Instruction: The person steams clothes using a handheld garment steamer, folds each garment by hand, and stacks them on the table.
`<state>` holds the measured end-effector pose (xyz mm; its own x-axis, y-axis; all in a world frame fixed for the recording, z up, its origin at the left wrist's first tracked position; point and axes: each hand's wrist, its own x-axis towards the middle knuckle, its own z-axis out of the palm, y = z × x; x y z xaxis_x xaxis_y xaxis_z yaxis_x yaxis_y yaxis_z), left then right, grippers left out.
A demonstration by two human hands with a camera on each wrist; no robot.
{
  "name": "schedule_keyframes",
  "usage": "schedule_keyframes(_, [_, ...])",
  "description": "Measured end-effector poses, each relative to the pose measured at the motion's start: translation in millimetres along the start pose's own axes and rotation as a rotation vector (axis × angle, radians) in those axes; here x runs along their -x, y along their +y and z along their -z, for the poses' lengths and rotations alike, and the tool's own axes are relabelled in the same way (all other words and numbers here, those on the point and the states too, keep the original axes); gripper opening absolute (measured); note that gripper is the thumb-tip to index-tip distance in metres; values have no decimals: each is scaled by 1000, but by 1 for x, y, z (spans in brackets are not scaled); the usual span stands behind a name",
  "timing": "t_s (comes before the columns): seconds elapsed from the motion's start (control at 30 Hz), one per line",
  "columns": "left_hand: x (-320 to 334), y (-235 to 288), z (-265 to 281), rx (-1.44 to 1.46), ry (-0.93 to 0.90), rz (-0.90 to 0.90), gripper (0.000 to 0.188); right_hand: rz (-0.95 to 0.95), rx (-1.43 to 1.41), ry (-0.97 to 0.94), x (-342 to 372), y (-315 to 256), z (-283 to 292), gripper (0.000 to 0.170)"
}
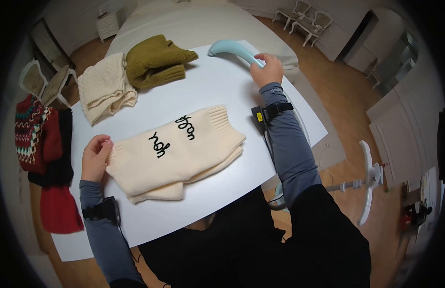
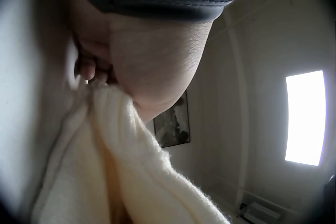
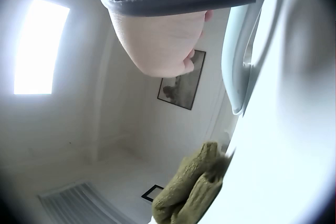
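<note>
A folded cream sweater [image 1: 179, 149] with dark cursive lettering lies on the white table. My left hand [image 1: 94, 156] pinches its ribbed edge at the left end; the left wrist view shows the knit fabric [image 2: 142, 166] hanging below my hand [image 2: 152, 61]. At the table's far right, my right hand [image 1: 268, 72] is at the handle end of a light blue curved steamer [image 1: 232, 47], fingers curled about it. In the right wrist view my hand [image 3: 157, 45] is beside the steamer [image 3: 235, 66], and the sleeve hides part of the handle.
Behind the sweater lie a folded cream cable knit [image 1: 104, 86] and an olive knit [image 1: 157, 62]. Red patterned [image 1: 32, 137], black and plain red [image 1: 59, 209] garments lie along the left edge. A hose runs beside my right arm; a white stand [image 1: 366, 182] is at right.
</note>
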<state>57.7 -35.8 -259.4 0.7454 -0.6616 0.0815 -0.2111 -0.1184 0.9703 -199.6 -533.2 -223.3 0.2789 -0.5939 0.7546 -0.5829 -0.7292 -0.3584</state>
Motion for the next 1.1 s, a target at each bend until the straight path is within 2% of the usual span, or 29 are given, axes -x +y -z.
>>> schedule_keyframes(0.03, [-1, -2, 1, 7, -13, -6, 15, -68, 60, -43, -1, 5, 1, 34])
schedule_keyframes(0.1, [-2, -5, 7, -31, 58, 51, 17, -129, 179, -82, 3, 10, 2, 38])
schedule_keyframes(0.17, [-3, -5, 15, -48, 25, 98, 18, -188, 286, -126, 5, 14, -1, 43])
schedule_keyframes(0.23, [-5, -11, 21, -68, -4, 148, 20, -428, 245, -405, 5, 16, -3, 47])
schedule_keyframes(0.27, [-6, -17, 20, -62, -18, 114, 22, -430, 246, -403, 3, 16, -2, 47])
schedule_keyframes(0.33, [-2, -11, 19, -57, -27, 82, 24, -405, 310, -533, 2, 14, 0, 48])
schedule_keyframes(0.4, [13, 25, 5, -134, -181, 179, 26, -384, 300, -496, 3, 8, 4, 47])
schedule_keyframes(0.43, [16, 29, 1, -141, -168, 190, 26, -367, 293, -458, 4, 4, 7, 46])
schedule_keyframes(0.5, [20, 33, -3, -222, -270, 66, 30, -347, 248, -384, 3, 4, 7, 44])
schedule_keyframes(0.6, [20, 38, -3, -197, -252, 137, 33, -325, 179, -284, 1, -5, 15, 43])
schedule_keyframes(0.63, [20, 40, -5, -203, -213, 145, 32, -285, 142, -219, -1, -8, 18, 41])
schedule_keyframes(0.7, [15, 35, -4, -215, -148, 168, 32, -229, 60, -146, -7, -8, 23, 50])
schedule_keyframes(0.83, [4, 9, 2, -13, 17, 76, 32, -67, -146, -114, -8, -33, 42, 50])
schedule_keyframes(0.9, [0, 3, 7, 44, 108, 43, 33, 76, -372, -169, -4, -50, 50, 46])
schedule_keyframes(0.93, [-1, 2, 9, 42, 115, 45, 33, 79, -378, -173, -2, -57, 54, 46])
schedule_keyframes(1.03, [-1, 2, 9, 68, 183, 46, 32, 322, -634, -446, 9, -79, 63, 39])
schedule_keyframes(1.1, [-2, 1, 8, 143, 195, 58, 31, 463, -625, -538, 17, -97, 68, 40])
